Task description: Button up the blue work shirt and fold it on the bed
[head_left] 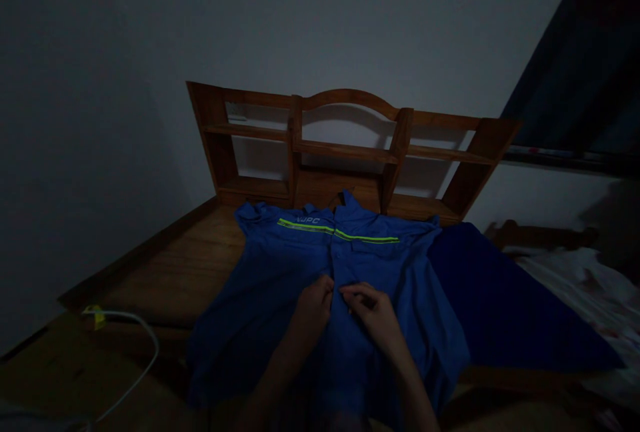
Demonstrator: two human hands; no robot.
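1. I see a blue work shirt (320, 285) spread front-up on a wooden bed platform (185, 272), its collar towards the headboard and its hem running down to the lower edge of the view.
2. My left hand (313, 309) rests on the shirt's centre front, fingers curled together with the tips pinching the placket edge.
3. My right hand (373, 312) sits just beside it, almost touching, fingers bent and pinching the opposite edge of the same front opening. In this dim light I cannot tell whether a button lies between the fingertips.
4. A yellow-green reflective stripe (340, 232) crosses the chest above both hands, with small pale lettering on it that I cannot read with certainty.
5. A dark blue cloth (505, 299) lies against the shirt's right edge, overlapping the sleeve and spreading out to the right.
6. Left of the shirt, bare wood stays open up to the platform's raised rim beside the wall.
7. A white cable (145, 352) curves across the near-left corner, well apart from the shirt's left edge.
8. The wooden shelf headboard (345, 152) stands just beyond the collar, closing off the far side.
9. A pale patterned bedsheet (570, 285) shows at the right, past the dark cloth.
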